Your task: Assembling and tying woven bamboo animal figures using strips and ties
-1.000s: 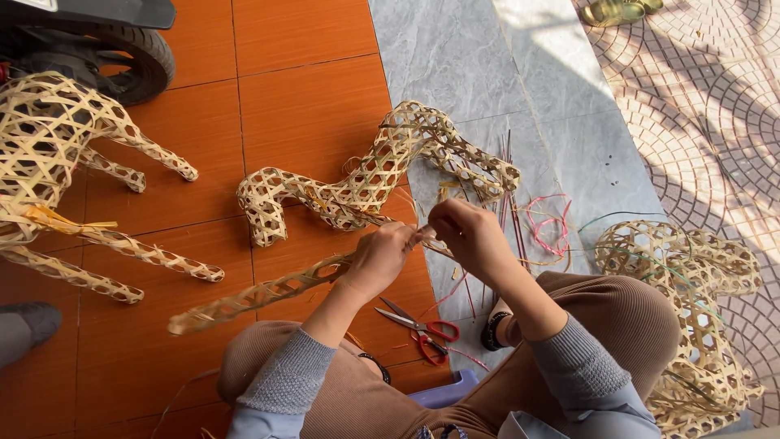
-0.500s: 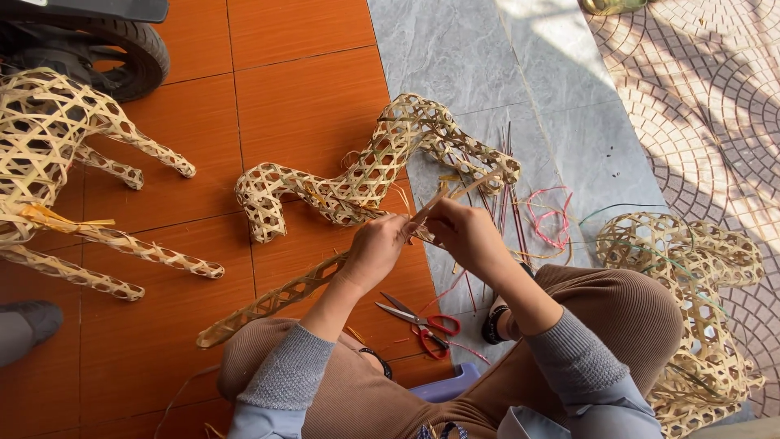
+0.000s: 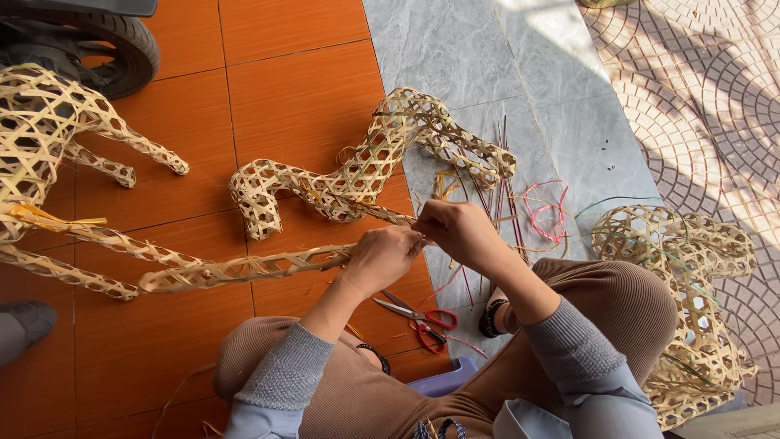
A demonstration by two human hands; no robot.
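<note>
At centre frame, left hand (image 3: 380,258) and right hand (image 3: 460,232) pinch the woven bamboo leg (image 3: 244,270), extending toward 9 o'clock. Maintain strip tension; keep the weave aligned.

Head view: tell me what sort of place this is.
Probably an outdoor porch used as a craft spot: orange floor tiles meet patterned paving, a vehicle tyre stands by, and woven bamboo figures lie around.
</note>
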